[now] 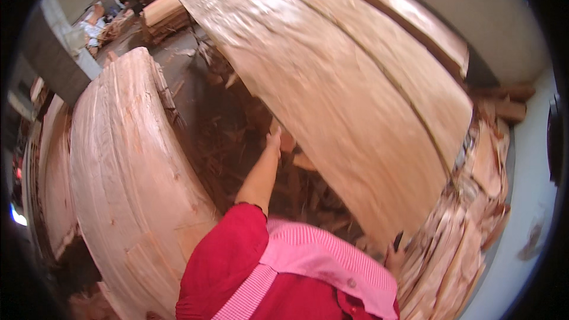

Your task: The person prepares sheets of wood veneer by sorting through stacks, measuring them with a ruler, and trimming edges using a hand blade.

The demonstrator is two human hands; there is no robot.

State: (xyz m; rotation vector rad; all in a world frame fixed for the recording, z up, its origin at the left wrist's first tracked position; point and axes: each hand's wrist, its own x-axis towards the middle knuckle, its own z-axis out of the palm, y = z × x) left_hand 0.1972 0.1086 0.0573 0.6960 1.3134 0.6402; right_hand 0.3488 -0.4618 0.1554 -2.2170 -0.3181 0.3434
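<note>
Head view: stack point(130, 160) piled, wood sheet point(338, 95) seemingly unfinished; my left hand point(274, 143) is at its edge, grip unclear; my right hand point(395, 258) clasps a dark tool point(398, 240).

left hand point(274, 141): is blurred | dark object point(398, 239) by right hand point(395, 258): too small to tell | wood stack point(133, 160): cut by lower edge

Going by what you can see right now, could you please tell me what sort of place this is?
It looks like a wood workshop, perhaps for veneer: a broad wood sheet lies in front, a layered wood stack stands at left, and loose wood strips are heaped at lower right.
</note>
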